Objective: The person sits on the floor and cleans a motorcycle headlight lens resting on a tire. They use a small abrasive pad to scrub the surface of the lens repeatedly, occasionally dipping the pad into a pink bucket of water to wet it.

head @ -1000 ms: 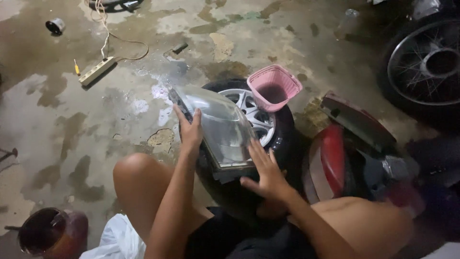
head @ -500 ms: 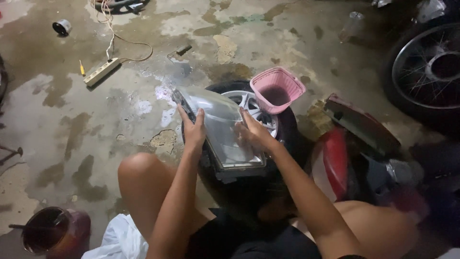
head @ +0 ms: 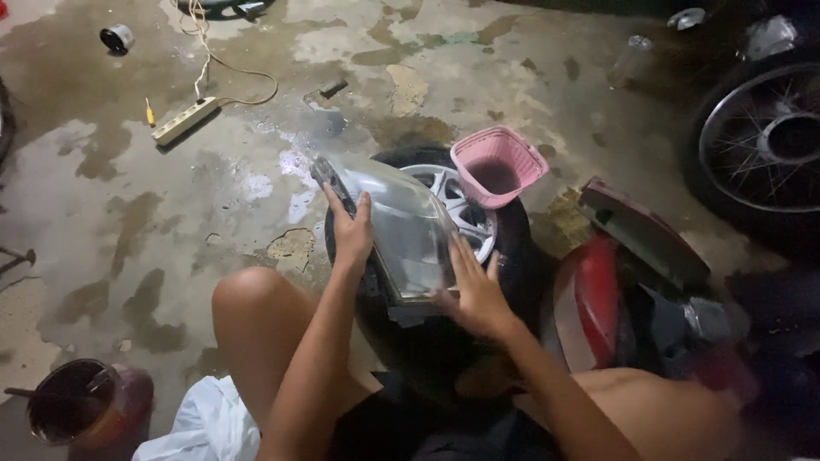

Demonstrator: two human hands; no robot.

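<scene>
A clear car headlight (head: 401,226) rests on a black tyre with a silver alloy wheel (head: 465,213) lying flat on the floor. My left hand (head: 350,229) grips the headlight's left edge, fingers curled over it. My right hand (head: 474,286) lies flat on the lens at its lower right corner, fingers spread. Both forearms reach in from the bottom of the view, over my bent knee (head: 248,299).
A pink plastic basket (head: 498,165) sits on the tyre's far rim. A red body panel (head: 598,290) lies to the right, a spoked wheel (head: 773,141) beyond it. A power strip (head: 184,121), a red bucket (head: 81,405) and a white cloth (head: 205,423) lie on the wet concrete.
My right hand slid from the upper right of the lens down to its lower right corner. My left hand kept its hold on the left edge.
</scene>
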